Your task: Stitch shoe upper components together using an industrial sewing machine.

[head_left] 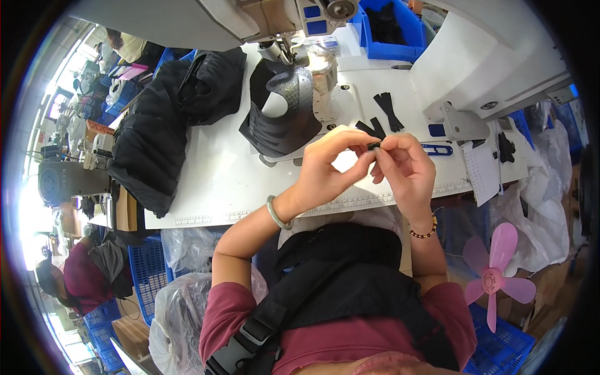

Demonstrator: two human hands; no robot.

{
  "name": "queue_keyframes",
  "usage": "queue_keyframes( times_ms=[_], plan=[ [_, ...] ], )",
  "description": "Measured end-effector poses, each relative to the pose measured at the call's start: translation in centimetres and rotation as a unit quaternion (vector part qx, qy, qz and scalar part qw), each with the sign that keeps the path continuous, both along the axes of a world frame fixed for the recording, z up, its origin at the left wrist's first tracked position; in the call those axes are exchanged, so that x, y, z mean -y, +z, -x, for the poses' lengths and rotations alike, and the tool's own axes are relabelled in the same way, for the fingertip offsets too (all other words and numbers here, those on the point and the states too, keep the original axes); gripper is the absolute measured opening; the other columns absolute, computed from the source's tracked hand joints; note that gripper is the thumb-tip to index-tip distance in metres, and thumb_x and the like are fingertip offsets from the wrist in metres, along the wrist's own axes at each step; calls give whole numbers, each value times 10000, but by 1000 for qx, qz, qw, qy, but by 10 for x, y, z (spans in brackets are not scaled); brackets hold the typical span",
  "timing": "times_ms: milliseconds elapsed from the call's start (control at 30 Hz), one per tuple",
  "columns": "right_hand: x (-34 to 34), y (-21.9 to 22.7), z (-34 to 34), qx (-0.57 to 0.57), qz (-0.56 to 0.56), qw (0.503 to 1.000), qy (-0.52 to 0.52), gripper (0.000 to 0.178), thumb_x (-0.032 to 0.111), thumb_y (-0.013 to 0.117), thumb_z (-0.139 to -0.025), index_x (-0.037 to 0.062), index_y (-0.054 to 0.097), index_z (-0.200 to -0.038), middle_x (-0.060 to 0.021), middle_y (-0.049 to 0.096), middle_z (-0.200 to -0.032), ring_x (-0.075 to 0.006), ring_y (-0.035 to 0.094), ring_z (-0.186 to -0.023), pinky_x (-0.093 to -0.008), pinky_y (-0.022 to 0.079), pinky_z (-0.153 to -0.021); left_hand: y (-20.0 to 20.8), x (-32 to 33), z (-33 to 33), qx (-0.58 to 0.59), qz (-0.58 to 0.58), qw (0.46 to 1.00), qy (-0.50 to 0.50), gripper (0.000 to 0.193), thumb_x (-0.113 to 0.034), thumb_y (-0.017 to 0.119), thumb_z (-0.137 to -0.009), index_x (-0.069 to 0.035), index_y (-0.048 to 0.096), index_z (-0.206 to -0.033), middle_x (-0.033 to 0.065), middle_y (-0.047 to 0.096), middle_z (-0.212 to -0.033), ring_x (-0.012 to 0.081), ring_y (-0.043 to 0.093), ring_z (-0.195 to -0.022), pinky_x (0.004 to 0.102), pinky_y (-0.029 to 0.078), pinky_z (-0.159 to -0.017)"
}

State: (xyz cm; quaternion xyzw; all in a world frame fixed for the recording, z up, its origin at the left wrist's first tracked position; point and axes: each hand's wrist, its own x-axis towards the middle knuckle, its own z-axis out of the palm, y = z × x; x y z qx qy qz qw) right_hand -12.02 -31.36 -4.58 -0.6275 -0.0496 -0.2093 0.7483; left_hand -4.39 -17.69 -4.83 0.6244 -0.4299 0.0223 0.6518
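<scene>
Over the table's front half, my left hand (329, 164) and my right hand (407, 174) meet, fingertips pinched on one small black piece (374, 145). It looks like a folded bit of strip; most of it is hidden by the fingers. Just beyond the hands lie loose black fabric strips (389, 112). A blue-handled tool (437, 150), probably thread snips, is partly hidden behind my right hand. To the left of my hands, a curved dark fabric piece (281, 128) with an opening rests by the sewing machine's needle area (286, 53).
Black garments (156, 131) are heaped on the table's left side. A blue bin (394, 37) with dark pieces stands at the back. A white machine arm (500, 56) overhangs the right. Close to my right elbow is a pink fan (492, 281). Another person (87, 275) sits far left.
</scene>
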Motion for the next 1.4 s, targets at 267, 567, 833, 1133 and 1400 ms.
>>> queue_keyframes(
  times_ms=[267,567,833,1133,1400],
  plan=[
    [-8,2,-6,4,-11,1000,17,75,-6,560,-870,-27,513,-924,-71,605,-801,-96,611,-634,-214,525,-538,-2,-4,2,-33,7,998,52,163,40,632,-768,0,646,-926,65,639,-860,102,598,-714,224,488,-650],
    [-6,1,-14,-10,119,993,-19,127,4,596,-841,-10,515,-938,-66,589,-848,-73,580,-638,-184,462,-532,-4,-12,3,-69,20,996,58,101,50,628,-770,10,620,-862,40,611,-795,72,566,-709,202,460,-627],
    [-29,-4,-3,-6,-8,999,35,268,-27,564,-840,-9,457,-1085,-72,544,-889,-105,591,-743,-231,500,-625,11,-18,23,-308,93,946,45,80,-24,615,-842,12,560,-887,9,590,-790,47,544,-689,189,459,-622],
    [-4,24,-21,105,362,926,33,334,63,692,-776,42,545,-1075,-57,532,-897,-125,566,-656,-222,500,-592,17,-45,16,-318,22,947,26,100,-65,609,-851,4,538,-869,16,575,-767,44,540,-655,178,450,-540],
    [-6,40,-28,193,471,861,16,316,126,724,-758,63,577,-1030,-50,550,-941,-126,591,-646,-229,472,-489,58,-70,-1,-303,-129,943,-48,114,-53,605,-848,39,557,-895,29,570,-774,51,547,-630,187,460,-494]
  ],
)
